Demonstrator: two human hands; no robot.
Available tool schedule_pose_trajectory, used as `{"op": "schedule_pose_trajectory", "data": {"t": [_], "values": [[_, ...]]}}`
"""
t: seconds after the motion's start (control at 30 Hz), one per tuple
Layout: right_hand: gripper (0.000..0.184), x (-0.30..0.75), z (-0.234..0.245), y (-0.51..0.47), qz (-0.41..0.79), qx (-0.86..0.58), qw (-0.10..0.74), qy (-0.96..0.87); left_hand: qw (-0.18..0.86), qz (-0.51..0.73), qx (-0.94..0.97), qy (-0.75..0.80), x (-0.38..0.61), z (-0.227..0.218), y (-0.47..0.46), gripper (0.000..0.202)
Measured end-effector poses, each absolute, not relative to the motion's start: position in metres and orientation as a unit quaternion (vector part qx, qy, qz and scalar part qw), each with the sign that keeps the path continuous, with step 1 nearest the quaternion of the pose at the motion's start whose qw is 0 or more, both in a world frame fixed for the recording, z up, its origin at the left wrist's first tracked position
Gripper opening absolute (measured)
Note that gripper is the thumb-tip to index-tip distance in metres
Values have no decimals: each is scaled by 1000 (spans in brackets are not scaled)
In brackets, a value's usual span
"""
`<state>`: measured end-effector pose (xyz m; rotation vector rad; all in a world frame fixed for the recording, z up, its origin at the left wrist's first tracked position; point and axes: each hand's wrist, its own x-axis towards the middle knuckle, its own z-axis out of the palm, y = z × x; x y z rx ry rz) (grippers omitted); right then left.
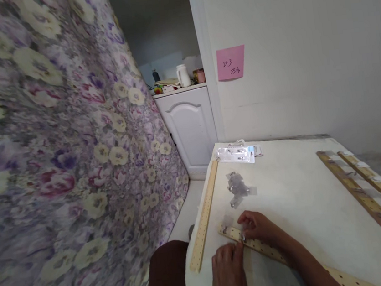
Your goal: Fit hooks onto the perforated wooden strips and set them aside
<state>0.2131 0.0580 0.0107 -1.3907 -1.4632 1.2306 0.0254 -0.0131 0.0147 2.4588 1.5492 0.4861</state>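
Note:
A perforated wooden strip (234,233) lies slantwise near the table's front edge, passing under my right forearm. My left hand (228,269) is closed at the strip's near side, its thumb tip against the edge. Across from it, my right hand (258,227) has its fingers curled in a pinch at a small metal clip with a clear plastic tab (243,237) on the strip. Its fingertips are partly hidden. Another such clip (224,228) sits at the strip's left end. Beyond my hands lies a pile of clips with clear tabs (237,187).
A bare perforated strip (204,219) runs along the table's left edge. At the right lie two strips (363,196) with clear tabs along them. Clear blister packaging (235,155) rests at the back. A floral curtain (74,151) hangs left; a wall (297,57) stands behind.

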Motion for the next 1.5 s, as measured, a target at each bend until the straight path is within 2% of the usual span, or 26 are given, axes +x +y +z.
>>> {"op": "schedule_pose_trajectory", "data": {"t": [0.17,0.33,0.43,0.73,0.93,1.07,1.37,1.5], "values": [[34,215,9,55,476,-547,401,-560,85,177,831,520,25,16,-14,63],[23,219,7,61,444,-583,449,-511,76,181,835,514,22,6,-12,64],[24,220,5,76,423,-620,468,-466,79,181,831,520,21,-2,-10,62],[17,210,8,115,379,-683,464,-418,87,213,819,526,21,-15,-9,54],[17,221,14,98,438,-642,490,-395,102,234,818,515,20,5,-14,46],[24,246,18,66,483,-593,517,-384,88,239,824,505,21,14,-17,44],[28,288,19,19,514,-550,542,-373,32,281,840,463,18,6,-13,39],[28,284,18,7,531,-531,542,-379,47,317,846,425,19,-2,-19,37]]}}
